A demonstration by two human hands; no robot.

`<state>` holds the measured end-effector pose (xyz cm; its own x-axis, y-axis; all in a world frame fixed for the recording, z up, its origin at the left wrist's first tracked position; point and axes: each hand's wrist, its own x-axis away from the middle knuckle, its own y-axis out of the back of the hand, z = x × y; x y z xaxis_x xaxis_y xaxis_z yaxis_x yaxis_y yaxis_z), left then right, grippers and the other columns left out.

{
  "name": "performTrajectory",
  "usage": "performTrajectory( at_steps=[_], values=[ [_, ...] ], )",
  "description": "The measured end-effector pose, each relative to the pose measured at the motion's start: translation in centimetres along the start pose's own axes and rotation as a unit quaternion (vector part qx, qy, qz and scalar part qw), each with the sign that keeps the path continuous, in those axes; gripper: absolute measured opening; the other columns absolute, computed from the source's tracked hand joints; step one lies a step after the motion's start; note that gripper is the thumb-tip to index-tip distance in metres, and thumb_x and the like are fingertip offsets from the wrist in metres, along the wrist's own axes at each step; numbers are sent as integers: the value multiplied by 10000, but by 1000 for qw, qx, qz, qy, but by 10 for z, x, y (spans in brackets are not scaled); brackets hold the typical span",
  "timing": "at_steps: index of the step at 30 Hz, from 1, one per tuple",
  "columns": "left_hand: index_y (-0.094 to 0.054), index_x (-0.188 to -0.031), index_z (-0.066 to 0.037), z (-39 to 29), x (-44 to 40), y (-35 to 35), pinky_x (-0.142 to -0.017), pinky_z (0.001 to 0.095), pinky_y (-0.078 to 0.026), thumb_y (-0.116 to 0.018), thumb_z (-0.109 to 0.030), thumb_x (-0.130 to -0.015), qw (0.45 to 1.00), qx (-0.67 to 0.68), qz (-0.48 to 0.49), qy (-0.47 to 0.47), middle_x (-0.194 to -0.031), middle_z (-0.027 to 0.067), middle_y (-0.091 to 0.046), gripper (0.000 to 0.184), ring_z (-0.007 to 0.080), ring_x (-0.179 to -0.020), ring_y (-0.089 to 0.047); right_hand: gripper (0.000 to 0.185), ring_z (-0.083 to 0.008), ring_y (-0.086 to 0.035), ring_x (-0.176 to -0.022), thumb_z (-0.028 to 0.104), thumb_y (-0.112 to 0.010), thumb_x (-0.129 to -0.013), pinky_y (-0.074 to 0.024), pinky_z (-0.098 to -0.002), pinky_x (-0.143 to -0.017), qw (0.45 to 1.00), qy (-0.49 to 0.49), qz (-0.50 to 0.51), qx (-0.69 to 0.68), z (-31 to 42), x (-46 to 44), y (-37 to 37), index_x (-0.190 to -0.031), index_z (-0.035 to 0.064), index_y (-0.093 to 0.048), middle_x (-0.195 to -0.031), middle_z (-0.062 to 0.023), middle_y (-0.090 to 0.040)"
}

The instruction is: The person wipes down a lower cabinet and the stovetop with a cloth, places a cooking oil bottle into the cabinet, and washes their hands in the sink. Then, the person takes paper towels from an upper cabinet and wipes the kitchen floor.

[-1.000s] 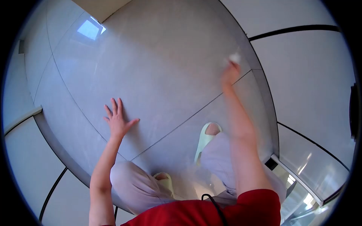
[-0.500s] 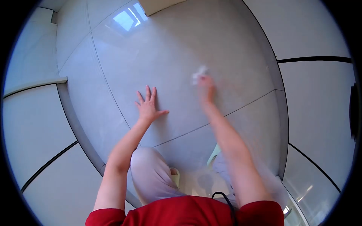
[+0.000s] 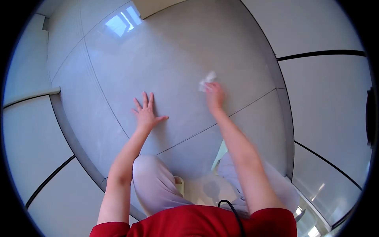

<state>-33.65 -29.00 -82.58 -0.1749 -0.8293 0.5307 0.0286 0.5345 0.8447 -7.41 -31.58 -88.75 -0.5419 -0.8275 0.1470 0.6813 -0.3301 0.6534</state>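
Note:
My right hand (image 3: 215, 96) is closed on a crumpled white tissue (image 3: 207, 80), pressed down on the grey tiled floor (image 3: 177, 51). The tissue pokes out past my fingertips, slightly blurred. To its left, my left hand (image 3: 147, 115) rests flat on the same large tile with the fingers spread, holding nothing. Both arms reach forward from red sleeves, with my bent knees below them.
Pale cabinet fronts (image 3: 37, 130) with dark gaps line the left side, and more cabinet panels (image 3: 323, 98) stand on the right. A beige block-like corner (image 3: 156, 7) juts in at the top. A light green slipper (image 3: 219, 155) shows by my right leg.
My right hand, blurred before, is sharper now and has shifted only slightly with the tissue. The whole view has turned a little, so the floor and my left hand sit further left.

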Motion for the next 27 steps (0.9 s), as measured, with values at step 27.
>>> performTrajectory(
  at_steps=[27],
  values=[
    [-110,-1463,-216,9,-2,-2,-962,705,-190,-774,-588,-510,1000,-4,-7,-2,-1527,69,-49,1220,494,-1345,-31,95,-326,-588,-856,146,-509,-821,-477,-443,-706,951,160,183,192,40,-43,-41,-833,82,-578,-886,-133,-598]
  ],
)
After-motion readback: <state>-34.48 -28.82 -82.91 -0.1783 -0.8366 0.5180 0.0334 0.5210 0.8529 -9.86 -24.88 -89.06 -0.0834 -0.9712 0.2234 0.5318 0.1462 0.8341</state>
